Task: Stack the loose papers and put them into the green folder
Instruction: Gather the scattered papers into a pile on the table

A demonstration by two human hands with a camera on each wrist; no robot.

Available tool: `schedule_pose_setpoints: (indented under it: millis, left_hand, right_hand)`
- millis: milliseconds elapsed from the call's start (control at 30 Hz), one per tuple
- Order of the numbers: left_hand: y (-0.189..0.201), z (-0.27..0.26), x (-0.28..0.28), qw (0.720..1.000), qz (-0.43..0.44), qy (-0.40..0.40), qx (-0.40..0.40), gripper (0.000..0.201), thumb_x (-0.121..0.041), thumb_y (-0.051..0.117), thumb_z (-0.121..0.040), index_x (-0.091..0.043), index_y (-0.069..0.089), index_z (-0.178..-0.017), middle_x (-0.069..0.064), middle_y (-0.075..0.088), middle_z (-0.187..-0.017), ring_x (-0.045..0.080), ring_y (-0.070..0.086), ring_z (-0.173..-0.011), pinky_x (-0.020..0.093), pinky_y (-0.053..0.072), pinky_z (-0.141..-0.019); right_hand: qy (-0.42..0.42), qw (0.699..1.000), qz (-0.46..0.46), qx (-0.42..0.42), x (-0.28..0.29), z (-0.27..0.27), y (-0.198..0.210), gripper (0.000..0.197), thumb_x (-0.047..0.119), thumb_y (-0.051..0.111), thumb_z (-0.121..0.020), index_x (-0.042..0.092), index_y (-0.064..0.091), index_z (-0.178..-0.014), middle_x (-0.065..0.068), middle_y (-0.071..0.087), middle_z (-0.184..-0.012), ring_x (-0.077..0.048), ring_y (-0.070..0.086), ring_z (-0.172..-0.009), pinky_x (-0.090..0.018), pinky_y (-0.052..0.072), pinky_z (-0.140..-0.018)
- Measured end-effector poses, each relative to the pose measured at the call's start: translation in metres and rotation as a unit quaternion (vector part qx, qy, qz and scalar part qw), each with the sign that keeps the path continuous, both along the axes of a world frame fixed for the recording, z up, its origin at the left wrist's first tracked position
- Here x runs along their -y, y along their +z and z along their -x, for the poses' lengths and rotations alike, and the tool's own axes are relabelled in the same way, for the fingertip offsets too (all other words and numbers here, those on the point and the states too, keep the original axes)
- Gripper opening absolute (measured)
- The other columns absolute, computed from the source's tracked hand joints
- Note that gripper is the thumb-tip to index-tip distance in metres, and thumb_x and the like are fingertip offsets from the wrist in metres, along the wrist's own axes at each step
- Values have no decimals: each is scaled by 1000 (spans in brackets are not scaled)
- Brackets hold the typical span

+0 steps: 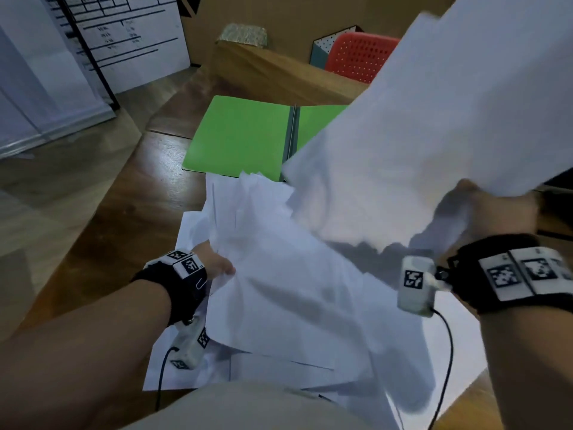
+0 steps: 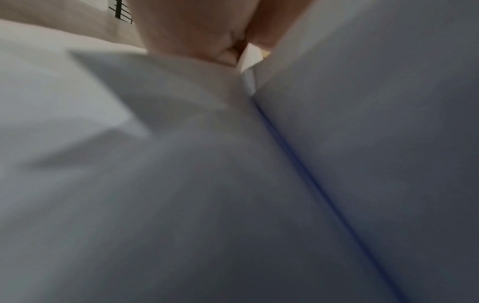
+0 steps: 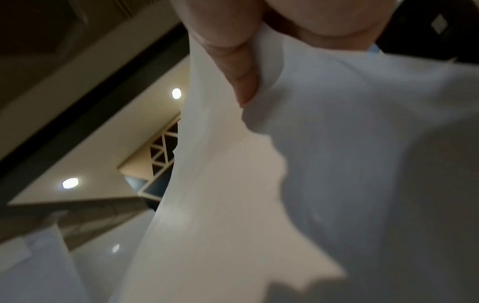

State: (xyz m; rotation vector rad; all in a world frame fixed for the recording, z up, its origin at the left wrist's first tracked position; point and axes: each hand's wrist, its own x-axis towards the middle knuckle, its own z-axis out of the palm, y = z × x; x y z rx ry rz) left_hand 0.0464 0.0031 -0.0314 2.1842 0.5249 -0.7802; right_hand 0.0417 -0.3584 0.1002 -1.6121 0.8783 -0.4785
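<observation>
Papers lying loose at 6 o'clock; green folder open at 12. Right hand pinching lifted sheets at 2; left hand gripping the pile's 9 o'clock edge.

black wristbands, tagged white cameras, cables

Plain white paper sheets carry no print. A bright green flat folder has a grey spine strip. The wooden table top is glossy dark brown. A red plastic chair back is dotted with small holes. Black wrist straps bear white tags with black square codes.
</observation>
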Motion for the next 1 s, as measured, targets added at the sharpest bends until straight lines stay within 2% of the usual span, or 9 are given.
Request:
schedule_pose_setpoints:
  millis: [67,133,267,367,500,633,733,833,1000]
  left_hand:
    - [-2,0,-3,1000,6,-6,-9,45,-5,74,-69,-2,59,-112,13,63,-105,27,57,-92,28,42,-77]
    - [1,2,-3,999,42,7,-3,40,-9,74,-67,-1,61,-104,10,63,-99,30,60,-97,29,44,-79]
    - [2,4,-1,984,163,75,20,60,-39,76,-65,-15,59,-118,10,62,-123,31,57,-114,46,40,-105]
    - [1,4,2,988,127,71,46,55,-38,68,-79,-15,53,-126,6,59,-123,28,54,-117,34,38,-98]
    - [-2,1,0,995,80,25,46,75,-43,77,-51,-16,59,-118,6,66,-115,29,61,-107,37,46,-93]
    - [0,0,0,999,33,-15,36,71,-37,80,-57,-16,57,-121,7,65,-120,27,59,-110,39,44,-99]
    - [2,2,4,999,-4,-32,34,58,-25,72,-75,-14,50,-127,8,59,-127,29,54,-116,30,41,-94]
    - [1,3,4,998,-12,-42,47,61,-24,71,-77,-14,45,-131,9,55,-131,29,52,-119,34,40,-100]
    - [-1,2,4,998,-19,-43,46,63,-23,73,-74,-15,46,-130,11,57,-129,30,53,-117,41,42,-102]
  right_hand:
    - [58,995,8,-80,-17,1,-19,51,21,62,-86,-2,47,-129,-16,57,-125,-25,57,-112,-29,47,-85]
    - [140,979,45,-138,-38,3,-48,38,11,63,-83,-7,57,-116,-11,61,-110,-19,58,-99,-10,47,-70]
    - [221,950,46,-214,-61,11,-109,48,12,69,-60,-1,62,-106,-17,67,-99,-30,64,-92,-33,52,-72]
    - [288,913,78,-279,-73,14,-131,32,4,58,-78,-1,54,-110,-16,63,-97,-29,59,-92,-28,41,-69]
    - [364,882,90,-285,-82,16,-124,15,2,50,-80,1,58,-93,-18,59,-89,-28,53,-80,-35,45,-68]
    - [251,889,123,-363,-25,24,-111,54,24,66,-79,13,52,-130,-16,56,-125,-35,54,-115,-36,44,-96]
    - [93,855,126,-494,30,52,-111,81,39,73,-61,14,42,-131,-21,49,-126,-42,55,-104,-46,49,-90]
    - [84,846,74,-521,47,69,-123,102,32,83,-50,7,33,-135,-26,47,-129,-46,56,-100,-56,49,-86]
    - [67,904,95,-412,29,64,-101,93,17,75,-74,32,17,-145,-14,17,-151,-46,38,-127,-55,42,-94]
